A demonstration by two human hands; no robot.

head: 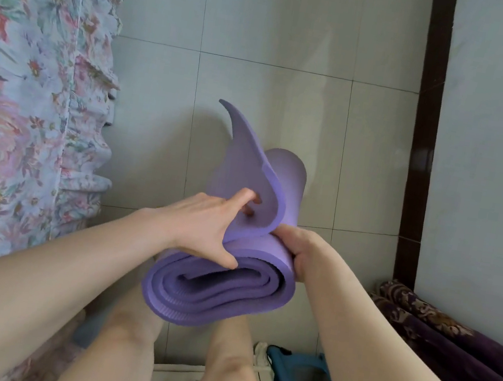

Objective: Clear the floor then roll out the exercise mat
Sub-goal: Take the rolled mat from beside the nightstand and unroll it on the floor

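Observation:
A purple exercise mat (220,288) is held rolled up above my knees, its spiral end facing me. Its loose outer flap curls upward away from the roll. My left hand (204,225) grips that flap, fingers tucked inside the curl and thumb against the roll's edge. My right hand (303,252) grips the right side of the roll, fingers wrapped round it and mostly hidden behind the foam. The far end of the roll points down at the pale tiled floor (276,94).
A bed with a floral cover (28,86) runs along the left. A dark baseboard (424,136) and pale wall stand at the right. Purple patterned fabric (440,328) lies at the lower right, with a blue object (296,371) by my right knee.

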